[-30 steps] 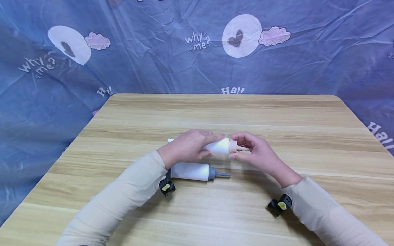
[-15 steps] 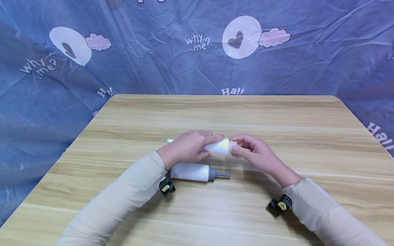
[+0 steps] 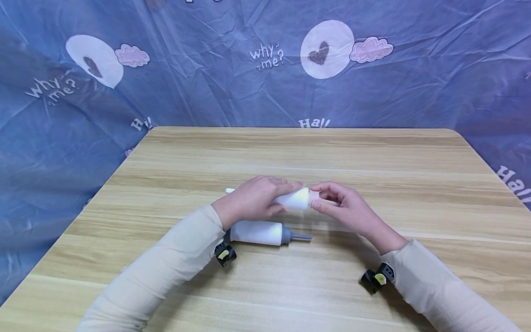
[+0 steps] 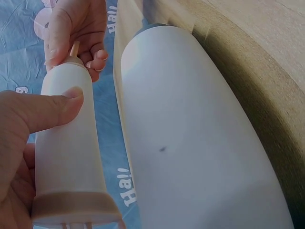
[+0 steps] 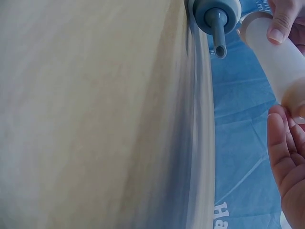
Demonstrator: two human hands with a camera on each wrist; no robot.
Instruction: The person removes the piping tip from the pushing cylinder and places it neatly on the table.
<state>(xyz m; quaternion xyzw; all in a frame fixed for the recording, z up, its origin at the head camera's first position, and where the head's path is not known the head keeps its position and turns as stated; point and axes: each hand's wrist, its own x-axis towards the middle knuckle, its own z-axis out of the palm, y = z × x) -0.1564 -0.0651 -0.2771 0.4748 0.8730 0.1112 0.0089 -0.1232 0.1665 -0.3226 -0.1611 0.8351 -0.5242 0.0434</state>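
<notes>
My left hand (image 3: 257,196) grips the body of a white squeeze bottle (image 3: 294,198), held on its side with its nozzle end to the right. In the left wrist view, the thumb lies along this bottle (image 4: 71,157), which has a beige band (image 4: 71,206) at its base. My right hand (image 3: 346,203) pinches the beige nozzle cap (image 3: 314,198) between thumb and fingers; the pale nozzle (image 4: 75,48) sticks out past it. A second white squeeze bottle (image 3: 259,232) with a grey nozzle cap (image 3: 286,234) lies on the table, nearer than the held one.
Both bottles are over a wood-grain table (image 3: 290,286). A white tip (image 3: 229,189) pokes out left of my left hand, the rest hidden behind it. Behind the table hangs a blue printed cloth (image 3: 207,69). Each wrist carries a small black camera (image 3: 226,253).
My right thumb has shifted up onto the cap and the fingers have changed position around it. The left hand and the second bottle stay in place.
</notes>
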